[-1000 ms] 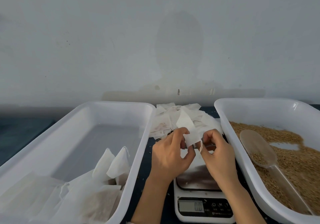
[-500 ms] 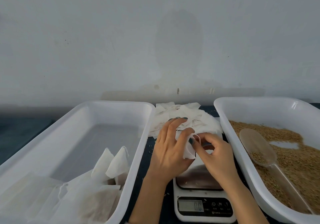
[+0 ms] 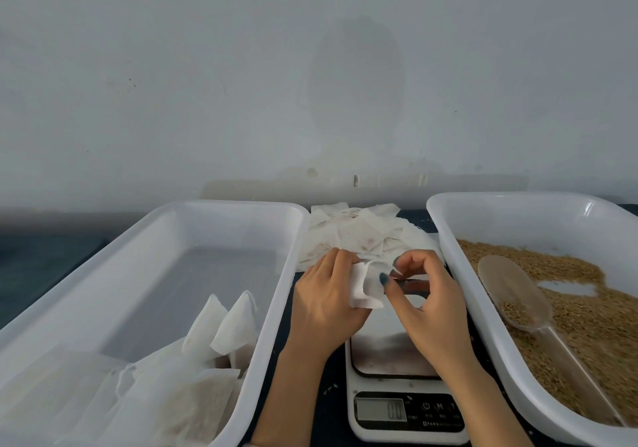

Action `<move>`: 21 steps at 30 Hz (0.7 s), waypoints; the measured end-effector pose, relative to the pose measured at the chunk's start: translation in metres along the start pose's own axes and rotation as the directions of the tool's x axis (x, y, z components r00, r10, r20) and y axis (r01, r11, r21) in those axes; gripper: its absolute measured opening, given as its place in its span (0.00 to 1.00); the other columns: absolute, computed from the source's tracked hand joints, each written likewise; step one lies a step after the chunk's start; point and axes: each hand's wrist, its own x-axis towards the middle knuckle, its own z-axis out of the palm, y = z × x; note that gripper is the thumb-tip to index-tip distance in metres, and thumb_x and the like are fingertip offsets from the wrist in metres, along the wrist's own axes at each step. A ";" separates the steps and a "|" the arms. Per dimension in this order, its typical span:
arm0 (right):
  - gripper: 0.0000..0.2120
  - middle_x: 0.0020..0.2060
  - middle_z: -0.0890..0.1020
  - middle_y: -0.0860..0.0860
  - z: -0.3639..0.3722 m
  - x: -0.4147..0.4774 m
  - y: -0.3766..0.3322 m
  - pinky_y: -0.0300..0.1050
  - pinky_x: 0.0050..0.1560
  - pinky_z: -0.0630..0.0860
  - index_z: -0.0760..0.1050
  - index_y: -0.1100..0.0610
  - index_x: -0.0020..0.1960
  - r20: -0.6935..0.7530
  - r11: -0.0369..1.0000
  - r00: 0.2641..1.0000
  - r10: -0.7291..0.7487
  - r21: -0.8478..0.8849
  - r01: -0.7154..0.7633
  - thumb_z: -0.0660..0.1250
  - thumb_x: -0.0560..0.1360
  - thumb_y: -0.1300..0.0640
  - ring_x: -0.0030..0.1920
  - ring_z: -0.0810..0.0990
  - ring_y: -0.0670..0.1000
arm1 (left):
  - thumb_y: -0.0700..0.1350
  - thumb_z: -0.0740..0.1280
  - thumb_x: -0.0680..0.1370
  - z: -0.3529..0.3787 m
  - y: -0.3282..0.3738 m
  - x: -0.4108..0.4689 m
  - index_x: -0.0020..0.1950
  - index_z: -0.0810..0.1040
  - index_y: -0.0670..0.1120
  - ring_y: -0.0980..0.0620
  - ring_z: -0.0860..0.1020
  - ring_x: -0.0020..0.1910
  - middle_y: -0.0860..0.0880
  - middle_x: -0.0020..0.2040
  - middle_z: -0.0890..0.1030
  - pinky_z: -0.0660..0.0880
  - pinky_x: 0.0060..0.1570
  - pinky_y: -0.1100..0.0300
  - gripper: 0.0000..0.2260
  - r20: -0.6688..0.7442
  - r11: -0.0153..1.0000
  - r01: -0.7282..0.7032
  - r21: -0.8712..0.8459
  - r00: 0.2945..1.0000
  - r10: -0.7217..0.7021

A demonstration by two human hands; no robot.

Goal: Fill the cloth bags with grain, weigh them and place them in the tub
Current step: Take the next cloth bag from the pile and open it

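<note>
Pale wall (image 3: 172,101) backs a dark tabletop (image 3: 41,256), where a scale (image 3: 397,408) sits between the tub (image 3: 241,206) and the grain tub (image 3: 445,239). Above the scale, the left hand (image 3: 328,305) has its grip closed round an empty cloth bag (image 3: 366,289); the right hand (image 3: 424,308) pinches its mouth. Opening it seems the step in hand. Next, the right hand must free itself for the scoop (image 3: 511,291) in the grain (image 3: 587,308).

A small white cloth bag (image 3: 366,287), limp and creased, is pinched between the left hand (image 3: 328,294) and right hand (image 3: 428,305) above the scale (image 3: 397,377), just in front of a loose pile of empty bags (image 3: 359,236). Filled bags (image 3: 221,325) lean and lie at the near end of the left tub (image 3: 290,274). Brown grain (image 3: 587,312) covers the floor of the right tub (image 3: 445,239), with a clear scoop (image 3: 514,294) lying on it.
</note>
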 end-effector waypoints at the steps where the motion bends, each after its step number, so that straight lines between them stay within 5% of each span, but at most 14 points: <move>1: 0.07 0.45 0.79 0.41 0.000 0.000 -0.002 0.50 0.46 0.81 0.74 0.48 0.49 -0.021 0.999 0.999 -0.051 -0.002 0.051 0.71 0.74 0.54 0.48 0.80 0.48 | 0.59 0.60 0.79 -0.002 0.001 0.001 0.45 0.75 0.42 0.56 0.70 0.33 0.51 0.39 0.75 0.66 0.31 0.67 0.20 -0.002 1.000 0.012 0.020 1.000 -0.012; 5: 0.07 0.44 0.80 0.39 0.002 -0.002 -0.011 0.45 0.47 0.76 0.80 0.51 0.47 0.004 0.936 0.951 -0.310 -0.176 0.306 0.69 0.74 0.48 0.50 0.77 0.46 | 0.50 0.67 0.74 -0.003 0.000 0.000 0.43 0.74 0.43 0.58 0.64 0.29 0.53 0.36 0.73 0.59 0.27 0.68 0.10 0.005 0.997 0.022 0.076 1.000 -0.022; 10: 0.09 0.44 0.82 0.42 0.008 -0.004 -0.010 0.49 0.49 0.77 0.83 0.51 0.46 0.124 0.834 0.914 -0.386 -0.376 0.403 0.72 0.72 0.47 0.51 0.77 0.49 | 0.45 0.68 0.72 -0.004 0.001 0.000 0.43 0.74 0.43 0.55 0.66 0.27 0.53 0.36 0.72 0.63 0.22 0.63 0.06 0.035 0.997 0.006 0.074 0.999 -0.008; 15: 0.06 0.45 0.83 0.40 0.010 -0.003 -0.007 0.52 0.50 0.76 0.82 0.51 0.44 0.078 0.875 0.923 -0.378 -0.295 0.384 0.70 0.73 0.49 0.54 0.77 0.47 | 0.46 0.63 0.72 -0.005 0.002 0.001 0.44 0.75 0.43 0.58 0.64 0.29 0.53 0.37 0.73 0.57 0.27 0.72 0.07 0.062 0.999 0.016 0.050 0.998 -0.019; 21: 0.08 0.48 0.80 0.37 0.012 -0.003 -0.009 0.55 0.50 0.78 0.82 0.51 0.45 0.061 0.922 0.940 -0.335 -0.186 0.341 0.69 0.74 0.47 0.57 0.76 0.46 | 0.44 0.60 0.72 -0.007 0.003 0.003 0.40 0.74 0.43 0.57 0.66 0.30 0.53 0.34 0.72 0.60 0.28 0.68 0.06 0.032 1.000 0.000 0.012 0.999 0.000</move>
